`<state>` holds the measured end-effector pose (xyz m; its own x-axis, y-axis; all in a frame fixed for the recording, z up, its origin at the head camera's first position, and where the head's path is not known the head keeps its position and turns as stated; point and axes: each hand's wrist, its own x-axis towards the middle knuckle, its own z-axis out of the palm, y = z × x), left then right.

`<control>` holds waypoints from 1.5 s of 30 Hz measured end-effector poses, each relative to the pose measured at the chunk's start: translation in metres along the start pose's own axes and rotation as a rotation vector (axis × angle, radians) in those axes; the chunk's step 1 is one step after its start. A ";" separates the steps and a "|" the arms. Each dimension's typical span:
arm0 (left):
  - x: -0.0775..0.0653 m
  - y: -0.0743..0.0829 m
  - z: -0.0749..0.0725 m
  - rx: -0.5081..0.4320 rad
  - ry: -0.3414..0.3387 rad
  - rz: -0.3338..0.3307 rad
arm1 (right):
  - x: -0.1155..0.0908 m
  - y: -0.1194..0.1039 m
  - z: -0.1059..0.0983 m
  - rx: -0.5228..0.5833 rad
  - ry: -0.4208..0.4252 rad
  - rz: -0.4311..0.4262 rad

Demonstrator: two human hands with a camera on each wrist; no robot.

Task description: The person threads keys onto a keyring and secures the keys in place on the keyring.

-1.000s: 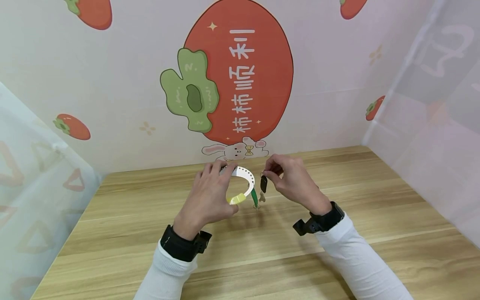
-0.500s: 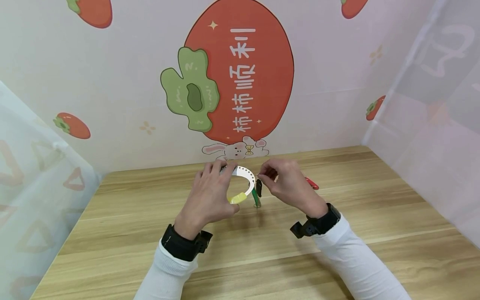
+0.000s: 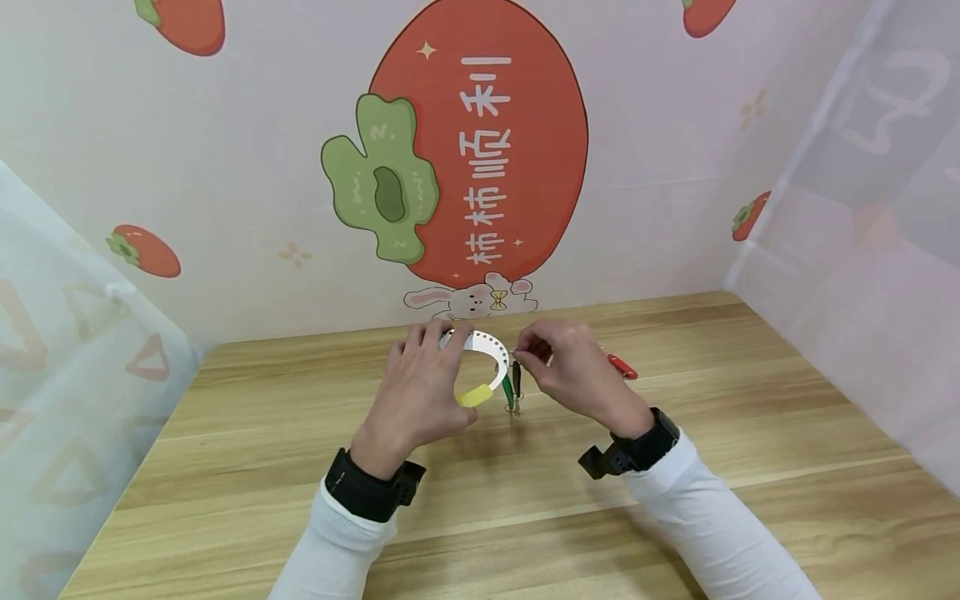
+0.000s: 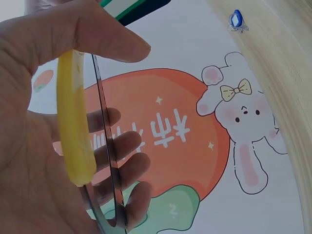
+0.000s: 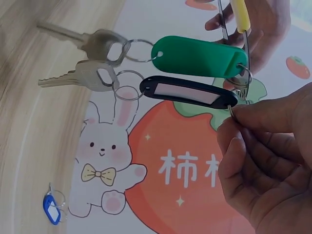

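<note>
Both hands are gripping: left hand round the hoop, right hand pinching, thumb to finger, at the ring of the black tag. From where I stand it's all held up over the far middle of the table, hoop on the left, pinch just to its right.

Hoop's the big one: white band, row of dark dots, yellow grip by the left thumb. Left hand should hold that steady, I'd say, so only the right has to aim.

Green tag hangs at the hoop's right side, black tag just beside it. Crowded; better to guide the black one without dragging the green. Red tag and blue tag lie to the right, out of the way.

Two keys dangle close together and could snag; let them hang, no swinging.

Ring last: seems it's being worked onto the hoop. Can't tell whether it's threaded. Pinch just the rim, leave the middle clear, turn it square to the band.
</note>
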<state>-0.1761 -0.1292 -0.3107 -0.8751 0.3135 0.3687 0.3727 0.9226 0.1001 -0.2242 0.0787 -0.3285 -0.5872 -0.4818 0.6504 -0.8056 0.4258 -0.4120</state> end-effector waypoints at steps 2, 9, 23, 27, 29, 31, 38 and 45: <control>0.000 0.000 0.000 0.006 0.004 -0.001 | 0.000 -0.001 0.000 -0.002 -0.004 0.009; 0.001 0.003 0.001 0.040 0.028 0.005 | -0.001 -0.002 0.001 0.016 -0.015 0.060; 0.001 0.004 0.004 0.032 0.051 0.021 | -0.001 -0.009 0.000 -0.079 -0.039 0.083; 0.000 0.003 0.004 -0.007 0.041 0.006 | 0.000 -0.009 0.000 -0.141 -0.018 0.011; 0.000 0.003 0.004 -0.023 0.036 -0.001 | 0.000 -0.008 0.000 -0.117 -0.009 -0.003; 0.000 0.003 0.003 -0.036 0.035 -0.006 | 0.000 -0.006 0.001 -0.079 -0.003 -0.001; 0.001 0.002 0.002 -0.060 0.054 -0.005 | 0.000 0.003 -0.001 0.075 -0.007 0.033; 0.000 0.002 0.001 -0.068 0.050 -0.007 | -0.001 0.005 -0.005 0.170 -0.060 0.105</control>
<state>-0.1761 -0.1268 -0.3115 -0.8618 0.2940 0.4133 0.3882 0.9068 0.1644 -0.2277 0.0852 -0.3281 -0.6686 -0.4881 0.5610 -0.7380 0.3431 -0.5810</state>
